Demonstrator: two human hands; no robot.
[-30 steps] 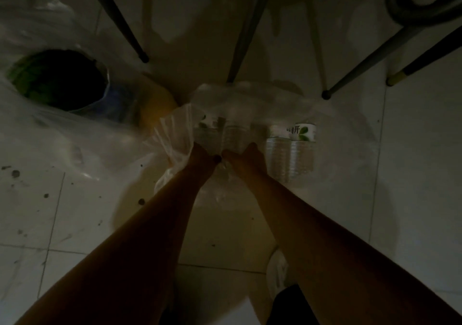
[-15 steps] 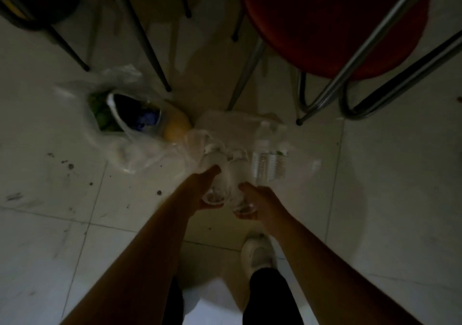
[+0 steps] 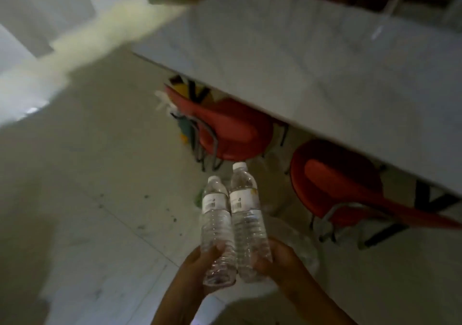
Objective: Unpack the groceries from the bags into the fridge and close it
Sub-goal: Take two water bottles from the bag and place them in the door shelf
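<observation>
Two clear water bottles with white labels and caps are held side by side in front of me, caps pointing away. My left hand (image 3: 197, 262) grips the base of the left bottle (image 3: 217, 222). My right hand (image 3: 280, 262) grips the base of the right bottle (image 3: 246, 214). A clear plastic bag (image 3: 300, 244) lies crumpled on the floor just right of my right hand. A bit of green (image 3: 198, 197) shows on the floor behind the bottles. The fridge is not in view.
A white table (image 3: 287, 57) fills the upper right. Two red chairs (image 3: 232, 129) (image 3: 335, 187) with metal legs stand tucked under its near edge. Pale tiled floor (image 3: 87, 174) spreads to the left, with bright white shapes blurred at the upper left.
Both hands have lifted the two bottles out of the bag on the floor. The view has swung up from the floor and bags to the table and chairs.
</observation>
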